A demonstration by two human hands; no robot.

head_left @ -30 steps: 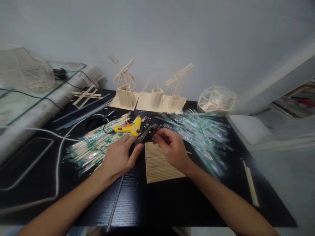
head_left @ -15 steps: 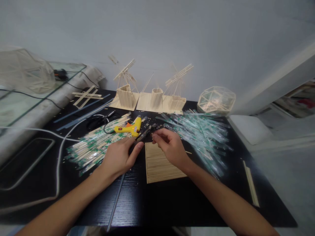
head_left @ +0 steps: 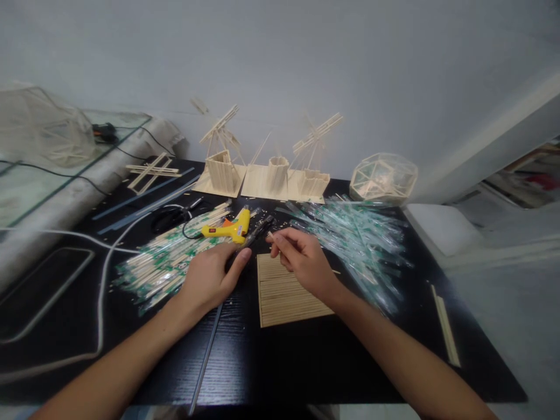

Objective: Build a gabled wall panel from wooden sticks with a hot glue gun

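Observation:
Dark-handled pliers (head_left: 261, 228) point away from me, with my left hand (head_left: 210, 269) closed on their handles. To their right, my right hand (head_left: 305, 261) pinches the end of a short pale wooden stick (head_left: 270, 235) between thumb and finger; most of the stick is hidden. Below that hand lies a flat panel of wooden sticks (head_left: 289, 297) set side by side, partly covered by the forearm. A yellow glue gun (head_left: 234, 227) rests just beyond my left hand, on a pile of wrapped chopsticks (head_left: 164, 265).
Along the back stand stick models (head_left: 223, 172) on flat bases and a faceted stick frame (head_left: 384, 178). Clear and green wrappers (head_left: 359, 239) heap up at right. A white cable (head_left: 102, 291) loops at left. Loose sticks (head_left: 445, 326) lie near the right edge.
The pliers' jaws have drawn slightly away from my right fingers, and the short stick end now shows at the fingertips. Both hands otherwise stay almost in place.

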